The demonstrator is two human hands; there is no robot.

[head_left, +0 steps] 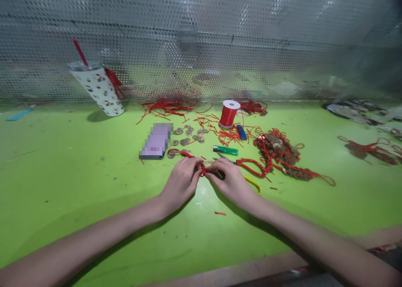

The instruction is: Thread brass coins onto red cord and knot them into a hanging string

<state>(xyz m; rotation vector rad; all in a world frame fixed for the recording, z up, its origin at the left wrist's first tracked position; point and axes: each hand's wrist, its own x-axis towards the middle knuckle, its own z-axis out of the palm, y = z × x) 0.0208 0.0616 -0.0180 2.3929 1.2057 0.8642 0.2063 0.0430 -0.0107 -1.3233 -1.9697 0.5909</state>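
Observation:
Between my two hands is a knotted red cord [203, 169], pinched by the fingertips of both. My left hand [184, 178] is closed on its left side, and a looped end of red cord with knots runs out beyond the fingers toward some coins [184, 142]. My right hand [230, 180] is closed on the cord's right side. Just past the right hand lie scissors [251, 167] with one red and one yellow handle, partly hidden by that hand. A green lighter [226, 150] rests just beyond them.
A phone [156, 140] lies left of the coins. Behind stand a red cord spool [228, 114] and a tilted-looking tumbler [98, 88] with a straw. A blue lighter [241, 132], cord scraps and a pile of coin strings [276, 149] lie rightward. Perforated metal mesh [141, 61] backs the green table [109, 237].

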